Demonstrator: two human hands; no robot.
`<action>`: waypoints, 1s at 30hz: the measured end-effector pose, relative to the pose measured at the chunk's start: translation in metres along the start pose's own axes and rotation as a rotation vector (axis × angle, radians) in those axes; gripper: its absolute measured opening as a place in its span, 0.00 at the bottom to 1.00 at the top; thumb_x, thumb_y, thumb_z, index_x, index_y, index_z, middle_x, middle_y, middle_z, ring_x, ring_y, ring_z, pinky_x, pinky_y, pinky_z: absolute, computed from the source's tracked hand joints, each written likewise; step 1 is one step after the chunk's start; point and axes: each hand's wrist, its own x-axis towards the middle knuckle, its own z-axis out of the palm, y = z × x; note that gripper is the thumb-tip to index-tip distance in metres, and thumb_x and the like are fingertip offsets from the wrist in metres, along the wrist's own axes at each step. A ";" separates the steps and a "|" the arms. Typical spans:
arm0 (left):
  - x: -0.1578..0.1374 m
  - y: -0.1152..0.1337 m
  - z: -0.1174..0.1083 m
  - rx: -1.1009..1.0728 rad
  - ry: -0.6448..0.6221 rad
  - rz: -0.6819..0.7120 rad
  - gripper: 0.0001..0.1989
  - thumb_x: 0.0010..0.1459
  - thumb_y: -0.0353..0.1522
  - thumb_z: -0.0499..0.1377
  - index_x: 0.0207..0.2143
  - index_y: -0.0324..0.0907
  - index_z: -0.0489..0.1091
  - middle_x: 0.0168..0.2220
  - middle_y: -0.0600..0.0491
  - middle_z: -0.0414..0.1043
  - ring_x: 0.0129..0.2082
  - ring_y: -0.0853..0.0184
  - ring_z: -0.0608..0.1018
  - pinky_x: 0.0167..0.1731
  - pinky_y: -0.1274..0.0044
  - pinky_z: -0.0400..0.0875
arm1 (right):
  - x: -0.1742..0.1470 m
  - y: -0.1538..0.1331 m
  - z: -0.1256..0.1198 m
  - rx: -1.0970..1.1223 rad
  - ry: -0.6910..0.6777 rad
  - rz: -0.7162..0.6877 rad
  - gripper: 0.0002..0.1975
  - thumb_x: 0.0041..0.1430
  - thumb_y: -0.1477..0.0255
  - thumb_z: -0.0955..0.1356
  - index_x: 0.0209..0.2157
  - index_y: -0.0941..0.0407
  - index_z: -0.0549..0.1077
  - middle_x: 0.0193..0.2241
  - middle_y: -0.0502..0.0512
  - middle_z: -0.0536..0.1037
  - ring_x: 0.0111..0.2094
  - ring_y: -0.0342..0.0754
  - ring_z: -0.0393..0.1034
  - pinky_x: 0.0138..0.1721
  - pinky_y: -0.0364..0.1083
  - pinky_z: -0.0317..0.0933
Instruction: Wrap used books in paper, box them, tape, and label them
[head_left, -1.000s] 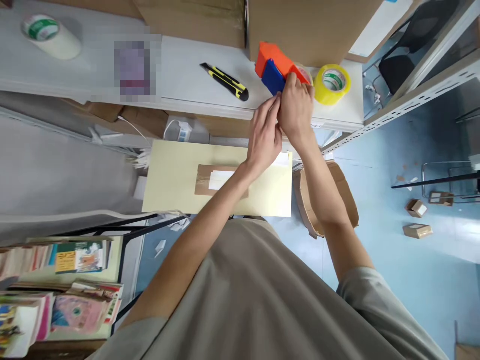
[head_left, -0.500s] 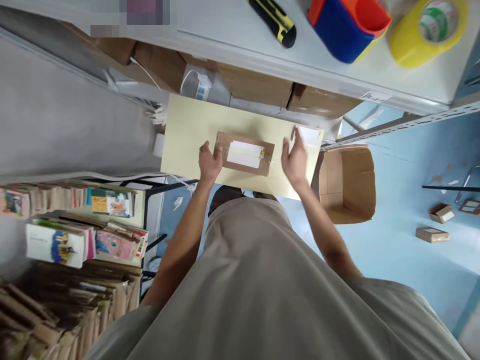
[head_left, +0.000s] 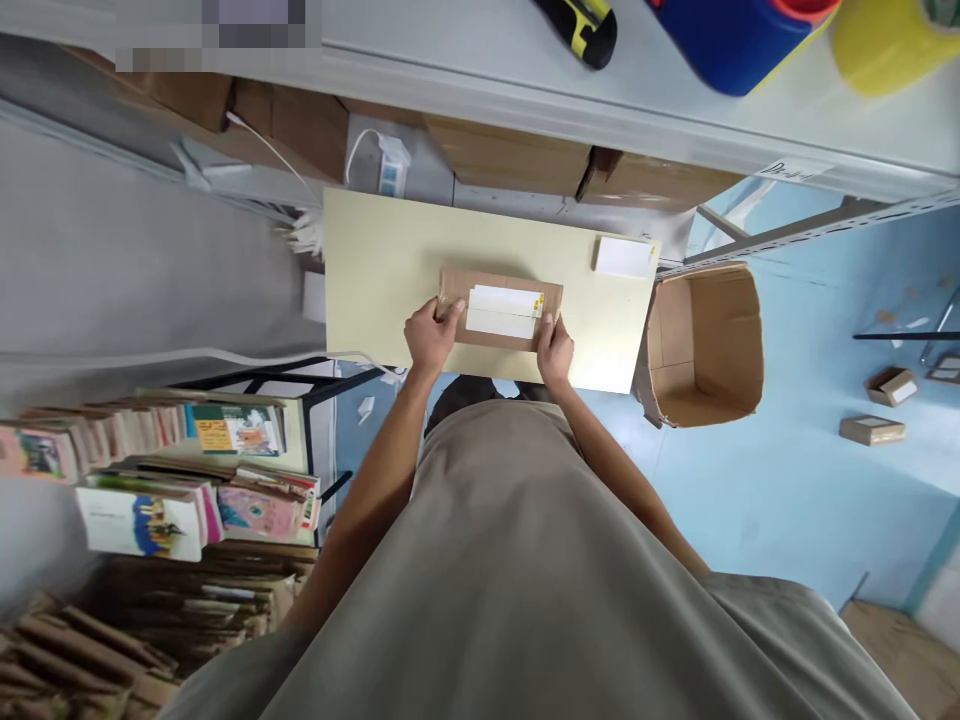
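Since half a second ago, the right hand [head_left: 555,348] has come in from well apart and now grips the right end of a flat brown cardboard parcel [head_left: 495,278], while the left hand [head_left: 431,338] has shifted to clasp the left end, its thumb on top. The parcel sits over the middle of a pale yellow rectangular tabletop [head_left: 375,260], and whether it rests there or is slightly raised, I cannot tell. Both thumbs press close beside the white paper label [head_left: 502,312], so a sliding thumb could crease it or lift its edge. Held only by the ends, the parcel could tilt or drop over the near edge if either grip slackens. At the tabletop's far right corner lies a small white rectangular paper-faced item [head_left: 624,257], which a sideways sweep could knock off. Beyond that, an open brown cardboard box [head_left: 724,340] stands beside the table, and its rim could catch a passing corner. Above the far side runs a grey-white shelf [head_left: 450,60]; raising the parcel carelessly could strike its front edge and jolt the black-and-yellow cutter knife [head_left: 585,35] or the blue plastic tape dispenser [head_left: 727,45] near that edge.
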 end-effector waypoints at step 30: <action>0.031 -0.060 -0.030 -0.264 -0.329 0.064 0.16 0.63 0.26 0.63 0.48 0.45 0.88 0.56 0.48 0.91 0.51 0.57 0.92 0.61 0.68 0.84 | -0.015 -0.024 0.005 -0.127 0.245 0.181 0.13 0.69 0.65 0.70 0.50 0.55 0.79 0.51 0.69 0.87 0.49 0.60 0.80 0.50 0.58 0.78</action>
